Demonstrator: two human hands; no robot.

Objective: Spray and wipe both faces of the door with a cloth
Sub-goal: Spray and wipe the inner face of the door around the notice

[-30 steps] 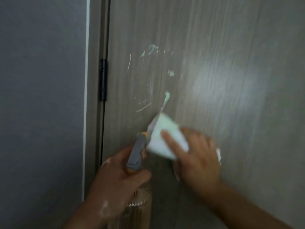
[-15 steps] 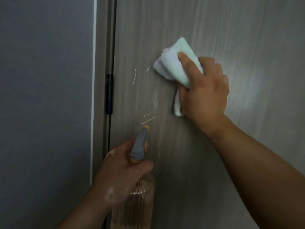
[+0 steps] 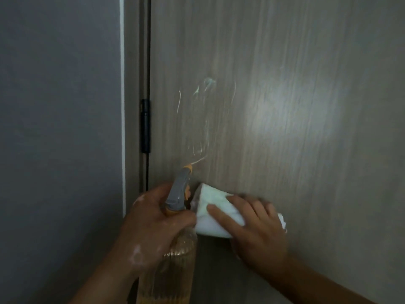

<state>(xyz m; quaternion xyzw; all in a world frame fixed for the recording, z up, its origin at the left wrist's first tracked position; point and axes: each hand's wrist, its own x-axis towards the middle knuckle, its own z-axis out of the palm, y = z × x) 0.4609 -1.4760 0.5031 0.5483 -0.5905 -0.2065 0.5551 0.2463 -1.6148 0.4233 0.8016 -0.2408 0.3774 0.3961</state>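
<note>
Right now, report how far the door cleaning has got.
Done: this face of the door is sprayed. In hand: the right hand presses the cloth low; the left hand holds the spray bottle. Left: white streaks above; other face unseen.

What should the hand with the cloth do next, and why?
Probably sweep the cloth up the door. The right hand presses it flat low on the panel, beside the spray bottle in the left hand, while pale streaks show above it near the hinge. That patch looks unwiped.
</note>
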